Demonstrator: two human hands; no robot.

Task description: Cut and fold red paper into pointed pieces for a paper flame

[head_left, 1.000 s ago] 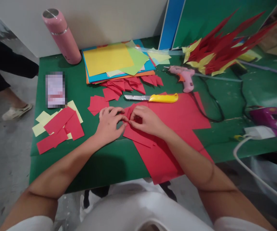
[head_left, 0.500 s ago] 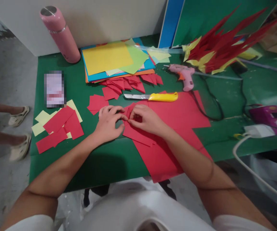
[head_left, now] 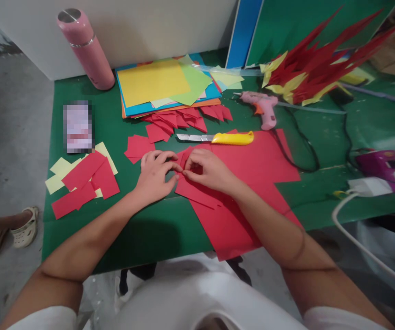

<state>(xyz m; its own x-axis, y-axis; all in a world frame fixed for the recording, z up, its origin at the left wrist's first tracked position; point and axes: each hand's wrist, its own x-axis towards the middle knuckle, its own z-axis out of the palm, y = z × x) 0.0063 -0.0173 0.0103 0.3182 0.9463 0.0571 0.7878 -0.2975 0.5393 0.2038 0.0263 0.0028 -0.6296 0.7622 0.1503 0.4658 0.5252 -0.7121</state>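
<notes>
Between my hands, on a pile of red paper, lies a small piece of red paper [head_left: 186, 156], partly covered by the fingers. My right hand [head_left: 208, 172] pinches its edge between thumb and fingertips. From the other side my left hand [head_left: 156, 178] reaches in with its fingers apart, the index fingertip resting on the paper by the right fingertips. Beneath are a red strip [head_left: 197, 195] and large red sheets [head_left: 232, 224]. A cutter knife [head_left: 232, 138] with a yellow handle and its blade out lies just beyond my hands.
Folded red pieces [head_left: 173, 120] lie before a stack of coloured paper [head_left: 152, 82]. A pink glue gun [head_left: 261, 105] and a red-and-yellow paper flame shape [head_left: 307, 68] are at right, a pink flask [head_left: 89, 50] and paper scraps [head_left: 84, 176] at left. A cord crosses the table [head_left: 328, 192].
My hands stay in nearly the same place, with only a slight shift of the left fingers. At the far left, another person's feet have stepped nearer the bottom of the view.
</notes>
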